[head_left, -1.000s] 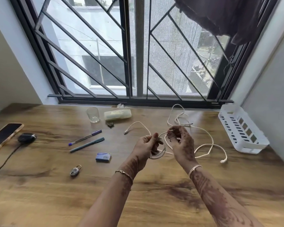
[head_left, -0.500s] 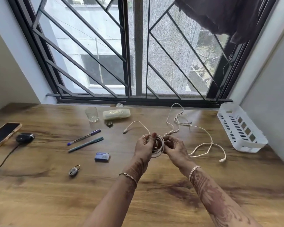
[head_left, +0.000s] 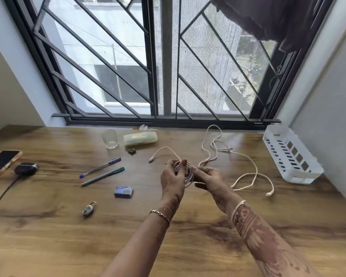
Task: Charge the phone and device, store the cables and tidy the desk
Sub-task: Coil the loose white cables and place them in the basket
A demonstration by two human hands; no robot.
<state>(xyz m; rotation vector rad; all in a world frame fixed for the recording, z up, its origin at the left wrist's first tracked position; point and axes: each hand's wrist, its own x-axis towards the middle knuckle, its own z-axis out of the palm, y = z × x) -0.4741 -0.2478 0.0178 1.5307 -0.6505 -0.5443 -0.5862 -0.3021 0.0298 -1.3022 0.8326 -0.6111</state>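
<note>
The two hands meet above the middle of the wooden desk (head_left: 188, 236), and between them is a small coil of the white cable (head_left: 190, 177). The left hand (head_left: 173, 176) has its fingers curled round the coil, with the thumb tip up over the top of the loops. The right hand (head_left: 208, 176) pinches the cable just beside the coil, fingers bent in towards the left hand. From the right fingers the loose cable runs out to the right across the desk, loops back and ends in a white plug (head_left: 269, 193) lying on the wood. More of it snakes away beyond the fingers towards the window grille (head_left: 166, 76). One short end curves out past the left fingertips to a small connector (head_left: 150, 161). Further right of the right hand, against the wall, is a white slotted basket (head_left: 292, 156). Left of the left hand lie a small blue box (head_left: 123, 191), a teal pen (head_left: 103, 176) and a purple pen (head_left: 100, 170), with a padlock (head_left: 89, 209) nearer to me. Beyond those, towards the window, are a drinking glass (head_left: 109, 139) and a pale spectacle case (head_left: 140, 138). Well away to the left, at the desk's edge, lies the phone (head_left: 2, 162) screen up. Just beside it is a small dark device (head_left: 26, 168), with a black lead (head_left: 2, 193) running from it towards the left edge.
</note>
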